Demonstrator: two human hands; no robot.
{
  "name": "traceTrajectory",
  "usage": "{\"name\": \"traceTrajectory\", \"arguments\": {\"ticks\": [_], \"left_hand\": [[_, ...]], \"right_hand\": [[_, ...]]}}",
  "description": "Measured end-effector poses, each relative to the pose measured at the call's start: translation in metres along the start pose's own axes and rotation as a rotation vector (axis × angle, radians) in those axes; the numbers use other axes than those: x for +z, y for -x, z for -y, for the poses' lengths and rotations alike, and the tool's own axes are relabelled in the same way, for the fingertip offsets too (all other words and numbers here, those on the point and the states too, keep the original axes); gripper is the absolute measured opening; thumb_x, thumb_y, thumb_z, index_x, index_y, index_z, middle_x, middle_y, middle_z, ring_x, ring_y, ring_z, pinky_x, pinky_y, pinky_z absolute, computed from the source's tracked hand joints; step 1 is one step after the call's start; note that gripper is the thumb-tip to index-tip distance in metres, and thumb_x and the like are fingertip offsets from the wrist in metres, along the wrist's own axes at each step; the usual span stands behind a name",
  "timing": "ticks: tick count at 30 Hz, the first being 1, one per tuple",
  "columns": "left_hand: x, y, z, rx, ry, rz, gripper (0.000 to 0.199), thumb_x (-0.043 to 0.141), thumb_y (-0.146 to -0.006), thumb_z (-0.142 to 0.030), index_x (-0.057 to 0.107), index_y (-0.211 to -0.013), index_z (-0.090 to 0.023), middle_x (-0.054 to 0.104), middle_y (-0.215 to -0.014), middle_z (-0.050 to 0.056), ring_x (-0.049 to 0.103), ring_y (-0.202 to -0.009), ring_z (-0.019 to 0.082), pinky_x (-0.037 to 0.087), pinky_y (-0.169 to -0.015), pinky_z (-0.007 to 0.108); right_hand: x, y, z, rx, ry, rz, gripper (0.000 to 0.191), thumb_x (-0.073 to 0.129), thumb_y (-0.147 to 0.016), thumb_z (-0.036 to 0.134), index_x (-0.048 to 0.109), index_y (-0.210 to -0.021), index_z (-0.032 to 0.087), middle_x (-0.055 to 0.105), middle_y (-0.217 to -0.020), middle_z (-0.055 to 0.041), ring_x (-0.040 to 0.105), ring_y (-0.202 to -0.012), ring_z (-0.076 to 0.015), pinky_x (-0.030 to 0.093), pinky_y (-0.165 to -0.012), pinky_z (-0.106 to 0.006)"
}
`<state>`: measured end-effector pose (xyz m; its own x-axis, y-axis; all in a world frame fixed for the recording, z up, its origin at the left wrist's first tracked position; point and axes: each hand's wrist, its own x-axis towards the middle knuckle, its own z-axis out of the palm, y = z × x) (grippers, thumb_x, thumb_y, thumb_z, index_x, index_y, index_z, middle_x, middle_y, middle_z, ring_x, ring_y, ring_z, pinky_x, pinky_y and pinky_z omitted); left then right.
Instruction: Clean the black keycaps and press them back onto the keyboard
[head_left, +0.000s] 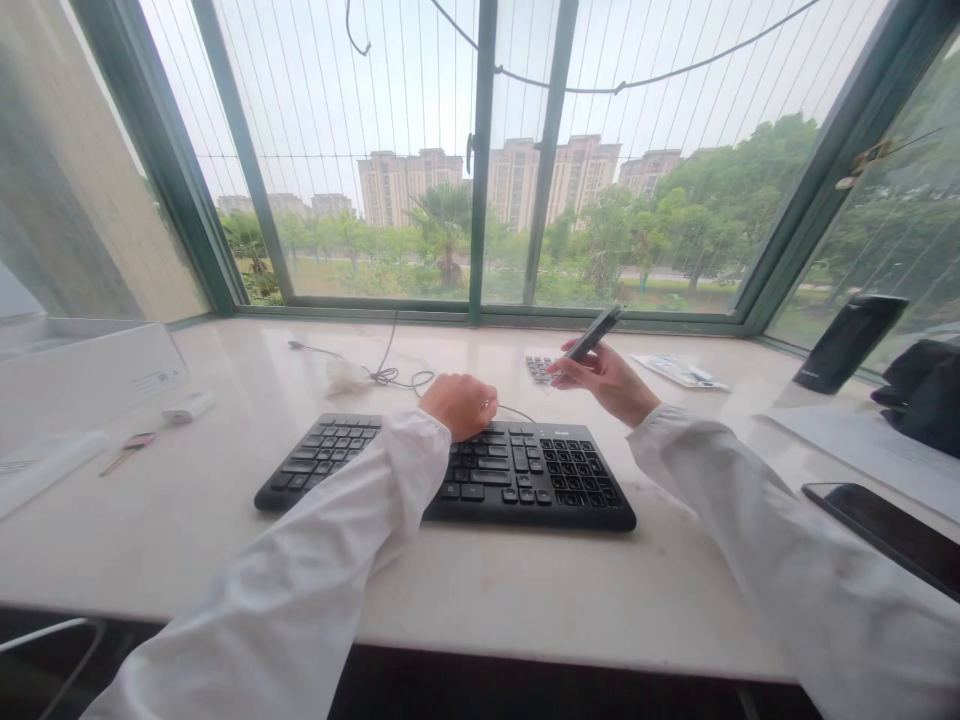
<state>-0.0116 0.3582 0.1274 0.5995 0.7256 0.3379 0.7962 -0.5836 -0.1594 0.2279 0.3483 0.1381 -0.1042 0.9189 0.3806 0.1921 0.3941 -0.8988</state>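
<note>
A black keyboard lies on the white counter, its number pad at the right end showing bare square sockets without keycaps. Over its far middle edge, my left hand is closed with fingers curled down; whatever they may hold is hidden. My right hand, raised beyond the number pad, grips a dark, slim, bar-shaped object that tilts up to the right; its exact kind is unclear. Behind those fingers, loose keycaps lie in rows on the counter, partly covered by the hand.
A thin cable lies coiled behind the keyboard. To the left are a key, a small white block and a white box. At right are a phone, papers, a black case and a flat packet.
</note>
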Motion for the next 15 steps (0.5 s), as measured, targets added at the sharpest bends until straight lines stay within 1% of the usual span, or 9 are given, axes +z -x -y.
{"name": "traceTrajectory", "arguments": {"ticks": [2, 4, 8, 13, 15], "left_hand": [[0.002, 0.000, 0.000, 0.017, 0.008, 0.012, 0.034, 0.039, -0.090, -0.034, 0.070, -0.085, -0.020, 0.070, -0.084, 0.007, 0.065, -0.074, 0.021, 0.044, -0.066, 0.031], [0.004, -0.001, -0.001, 0.038, 0.018, 0.025, 0.034, 0.038, -0.091, -0.032, 0.069, -0.084, -0.019, 0.070, -0.086, 0.007, 0.065, -0.078, 0.020, 0.045, -0.068, 0.030], [0.010, -0.003, -0.007, 0.097, 0.052, 0.052, 0.037, 0.035, -0.094, -0.030, 0.066, -0.079, -0.015, 0.069, -0.084, 0.009, 0.064, -0.080, 0.020, 0.047, -0.074, 0.031], [0.013, -0.002, -0.015, 0.145, 0.044, 0.113, 0.038, 0.033, -0.095, -0.027, 0.065, -0.079, -0.013, 0.068, -0.085, 0.011, 0.064, -0.078, 0.020, 0.047, -0.074, 0.032], [0.013, -0.001, -0.017, 0.144, 0.026, 0.124, 0.038, 0.033, -0.095, -0.027, 0.064, -0.080, -0.012, 0.068, -0.085, 0.011, 0.063, -0.078, 0.021, 0.047, -0.073, 0.033]], "right_hand": [[0.006, 0.003, -0.009, -0.011, -0.056, -0.040, 0.051, 0.077, -0.066, 0.052, 0.050, -0.094, 0.019, 0.071, -0.084, -0.0059, 0.069, -0.074, -0.0191, 0.058, -0.080, -0.043], [0.007, 0.008, -0.017, -0.027, -0.059, -0.023, 0.048, 0.079, -0.065, 0.049, 0.052, -0.091, 0.018, 0.070, -0.084, -0.0055, 0.068, -0.075, -0.0190, 0.057, -0.080, -0.042], [0.006, 0.018, -0.022, -0.062, 0.008, 0.074, 0.044, 0.080, -0.064, 0.046, 0.056, -0.089, 0.018, 0.069, -0.081, -0.0043, 0.066, -0.074, -0.0184, 0.055, -0.076, -0.038], [0.010, 0.024, -0.028, -0.073, 0.125, 0.231, 0.038, 0.073, -0.071, 0.049, 0.060, -0.087, 0.017, 0.063, -0.075, -0.0023, 0.062, -0.071, -0.0168, 0.052, -0.068, -0.032], [0.011, 0.027, -0.030, -0.090, 0.162, 0.267, 0.036, 0.070, -0.074, 0.049, 0.060, -0.086, 0.017, 0.061, -0.074, -0.0015, 0.060, -0.068, -0.0156, 0.050, -0.064, -0.030]]}}
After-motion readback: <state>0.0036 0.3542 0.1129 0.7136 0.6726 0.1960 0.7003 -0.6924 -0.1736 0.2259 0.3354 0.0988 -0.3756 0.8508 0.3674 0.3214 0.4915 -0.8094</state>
